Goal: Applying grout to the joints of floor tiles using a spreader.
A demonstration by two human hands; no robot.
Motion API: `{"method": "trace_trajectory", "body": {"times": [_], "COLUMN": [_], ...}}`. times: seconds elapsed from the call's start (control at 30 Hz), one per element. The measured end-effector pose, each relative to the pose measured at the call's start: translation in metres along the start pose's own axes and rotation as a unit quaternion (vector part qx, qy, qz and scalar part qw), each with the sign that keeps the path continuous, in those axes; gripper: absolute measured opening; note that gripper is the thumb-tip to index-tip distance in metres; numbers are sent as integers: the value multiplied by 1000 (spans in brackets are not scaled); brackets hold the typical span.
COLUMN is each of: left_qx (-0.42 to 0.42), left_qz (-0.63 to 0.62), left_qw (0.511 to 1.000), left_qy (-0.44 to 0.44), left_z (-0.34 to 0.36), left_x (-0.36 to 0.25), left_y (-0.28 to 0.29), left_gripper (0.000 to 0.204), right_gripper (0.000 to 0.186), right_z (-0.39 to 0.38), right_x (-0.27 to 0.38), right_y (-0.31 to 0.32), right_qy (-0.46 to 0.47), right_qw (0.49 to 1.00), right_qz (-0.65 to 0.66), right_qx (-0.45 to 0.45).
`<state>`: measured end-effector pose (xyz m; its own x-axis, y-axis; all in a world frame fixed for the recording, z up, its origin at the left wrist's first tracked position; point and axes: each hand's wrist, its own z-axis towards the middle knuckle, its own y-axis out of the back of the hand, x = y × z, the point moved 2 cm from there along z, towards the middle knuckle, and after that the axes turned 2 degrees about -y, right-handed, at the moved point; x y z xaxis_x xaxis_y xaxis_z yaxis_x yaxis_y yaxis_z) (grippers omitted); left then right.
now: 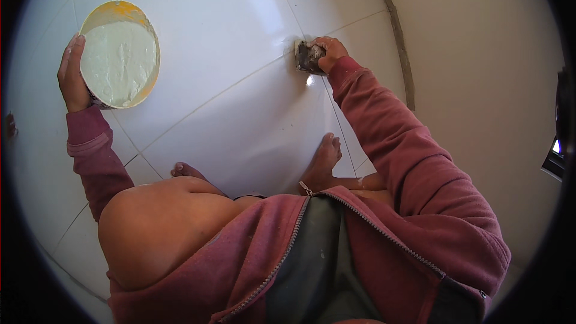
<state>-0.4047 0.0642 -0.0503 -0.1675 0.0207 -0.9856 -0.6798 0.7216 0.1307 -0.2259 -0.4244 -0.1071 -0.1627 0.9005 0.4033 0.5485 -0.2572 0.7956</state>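
Observation:
My left hand (73, 78) grips the outer left side of a round bucket (129, 9) at the far left, its fingers laid along the wall up to the rim. Creamy whitish paste (120, 60) fills much of the bucket, and yellow smears show on the inner wall above it. To the right, my right hand (330, 52) is closed around a small dark, smeared block (308, 59) with a pale edge. The block rests against the glossy white tiles (228, 42), by a meeting of joint lines. Its underside is hidden.
A rough grey strip (397, 30) edges the tiles on the right, beside a plain beige surface (480, 54). My bare feet (324, 159) are on the tiles near me. A dark object (555, 159) stands at the far right rim, and bright light falls at the top.

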Motion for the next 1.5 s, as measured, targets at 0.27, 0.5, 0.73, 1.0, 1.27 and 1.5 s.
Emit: {"method": "trace_trajectory", "body": {"times": [0.27, 0.5, 0.73, 1.0, 1.27, 1.5], "left_qx": [-17, -6, -26, -12, 0, -19], "left_qz": [5, -49, 12, -9, -46, -5], "left_qw": [1000, 997, 1000, 1000, 998, 1000], "left_qy": [22, 55, -2, 5, 39, -1], "left_z": [3, 3, 0, -2, 2, 2], "left_x": [7, 1, 0, 0, 0, 7], "left_y": [4, 0, 1, -1, -3, 5], "left_gripper": [45, 43, 47, 46, 45, 43], "right_gripper": [45, 37, 39, 40, 41, 33], "right_z": [-4, -28, -13, 2, -45, -6], "right_x": [24, 40, 22, 22, 104, 41], "right_y": [-11, -36, -21, -23, -78, -13], "right_qy": [-178, 78, 52, -180, -46, -266], "right_qw": [943, 989, 995, 944, 975, 903], "right_qz": [280, -42, -77, 277, 167, 329], "right_qx": [-34, 116, 21, -23, 139, -76]}}
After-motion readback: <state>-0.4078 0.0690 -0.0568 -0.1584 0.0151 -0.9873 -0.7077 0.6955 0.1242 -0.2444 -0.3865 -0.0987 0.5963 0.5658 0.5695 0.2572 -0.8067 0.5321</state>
